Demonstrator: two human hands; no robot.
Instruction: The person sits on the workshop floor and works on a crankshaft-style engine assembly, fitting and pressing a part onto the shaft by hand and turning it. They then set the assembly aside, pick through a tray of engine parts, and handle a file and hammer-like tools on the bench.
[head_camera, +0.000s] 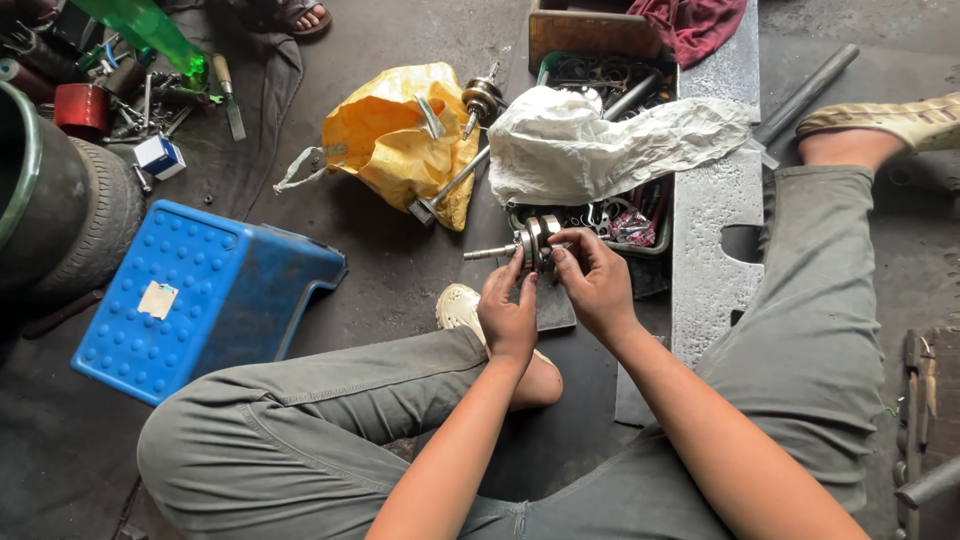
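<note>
So the crankshaft (528, 243) is up in both hands over the floor, its long shaft running sideways and poking out to the left. The left hand (508, 318) pinches the disc webs from below, and the right hand (592, 285) has its fingers curled round the right end. Just behind sits the parts tray (652, 246) under a white bag (600, 140), with the yellow bag (395, 140) further left.

- crankshaft (530, 243): bare metal, dull shine
- stool (200, 295): blue plastic, studded, scuffed
- yellow bag (400, 140): crinkled plastic
- white sack (600, 140): probably woven plastic, matt
- floor (400, 270): rough concrete
</note>
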